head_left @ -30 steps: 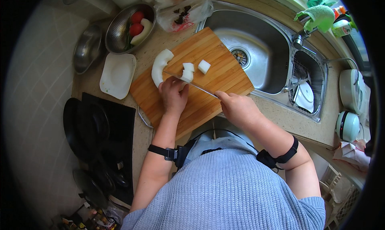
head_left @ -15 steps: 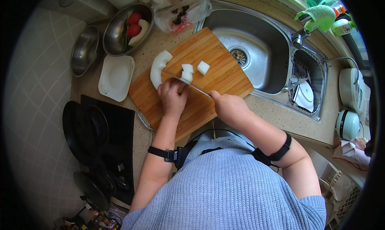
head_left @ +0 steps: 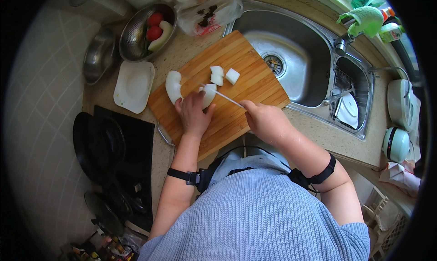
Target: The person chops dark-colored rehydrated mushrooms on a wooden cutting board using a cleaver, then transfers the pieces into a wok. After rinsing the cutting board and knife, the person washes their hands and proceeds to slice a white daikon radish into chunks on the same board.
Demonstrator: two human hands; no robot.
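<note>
A wooden cutting board (head_left: 255, 90) lies at an angle before me. On it my left hand (head_left: 195, 115) steadies a short white piece of winter melon (head_left: 209, 97), fingertips and thumb against its near side. My right hand (head_left: 268, 123) is closed round the handle of a knife (head_left: 228, 99). Its thin blade slants up-left, with the tip at the melon piece; the handle is hidden in my fist. A longer curved melon piece (head_left: 172, 85) lies just left of my left fingers. Beyond the knife are some cut white chunks (head_left: 217, 76) and a separate cube (head_left: 232, 76).
A steel sink (head_left: 314, 79) borders the board on the right. Behind left stand a steel bowl (head_left: 132, 40) with tomatoes and a melon slice, a second bowl (head_left: 98, 56) and a white dish (head_left: 134, 86). Dark pans (head_left: 93, 147) rest on the black hob (head_left: 143, 129). A plastic bag (head_left: 223, 15) lies behind.
The curved melon has parted into two: a longer piece on the left and a shorter one under my left fingers. The chunks have shifted slightly away. My left fingers have spread somewhat.
</note>
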